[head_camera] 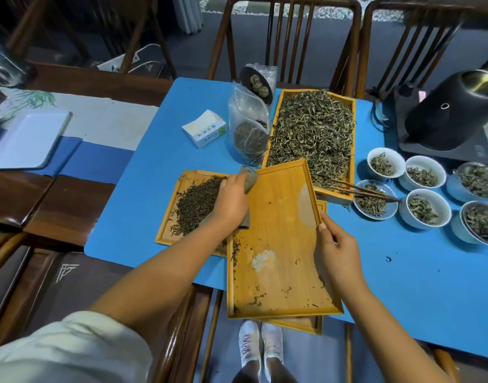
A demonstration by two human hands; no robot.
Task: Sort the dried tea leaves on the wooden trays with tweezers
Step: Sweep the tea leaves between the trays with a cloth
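Note:
A nearly bare wooden tray point(278, 244) is tilted up in front of me, with a few dark tea crumbs on it. My right hand point(336, 252) grips its right rim. My left hand point(231, 200) holds a grey flat scraper point(249, 179) at the tray's upper left edge. Beside it lies a smaller wooden tray point(168, 230) with a heap of dark tea leaves point(198, 203). A long tray point(352, 150) full of greenish tea leaves stands behind. Wooden tweezers point(361, 189) rest across that tray's corner and a white bowl point(375, 200).
Several white bowls point(425, 208) with tea leaves stand at the right on the blue mat point(403, 272). A black kettle point(452, 111) sits at the far right. A clear bag of tea point(248, 128), a small white box point(204, 128) and chairs point(287, 37) are behind.

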